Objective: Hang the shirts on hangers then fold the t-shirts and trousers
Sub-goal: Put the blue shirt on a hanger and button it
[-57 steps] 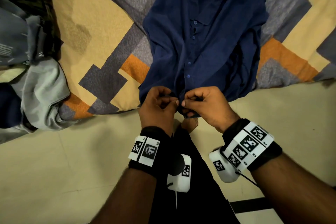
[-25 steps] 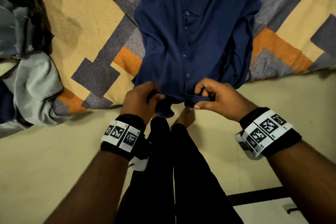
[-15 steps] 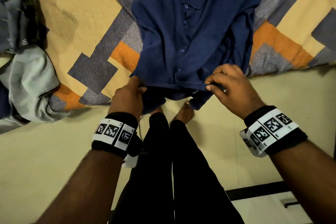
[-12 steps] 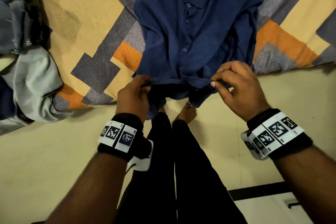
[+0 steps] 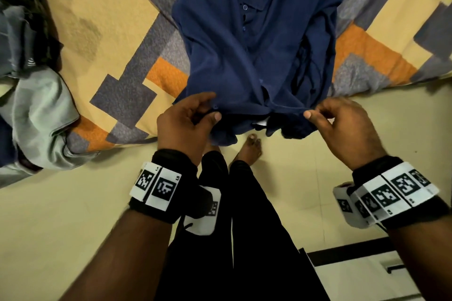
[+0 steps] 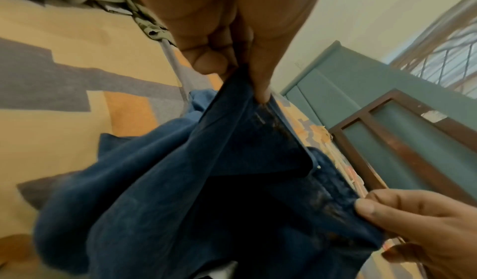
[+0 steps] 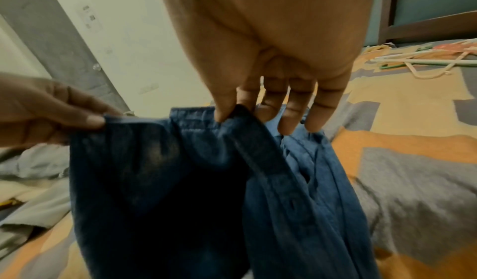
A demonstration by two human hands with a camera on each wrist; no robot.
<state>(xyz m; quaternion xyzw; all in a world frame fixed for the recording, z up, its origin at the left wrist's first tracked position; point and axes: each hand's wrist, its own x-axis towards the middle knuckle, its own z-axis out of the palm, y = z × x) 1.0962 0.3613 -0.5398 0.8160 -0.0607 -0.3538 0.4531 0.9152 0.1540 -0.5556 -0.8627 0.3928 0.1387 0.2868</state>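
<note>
A navy blue button-up shirt lies front up on the patterned bedspread, its hem hanging over the bed's near edge. My left hand pinches the hem at its left end between thumb and fingers. My right hand pinches the hem at its right end, thumb against forefinger, the other fingers straight. The hem is stretched between both hands. In the left wrist view the shirt hangs from my left hand. The right wrist view shows the button placket under my right hand. The shirt's collar is out of view.
A heap of grey and camouflage clothes lies at the bed's left. Several loose hangers lie on the bedspread to the right. My bare feet stand on the cream floor against the bed. A dark wooden frame stands beyond the bed.
My hands left the lowest button at the middle of the hem and moved apart along it. The hem is now pulled out wide and lifted slightly.
</note>
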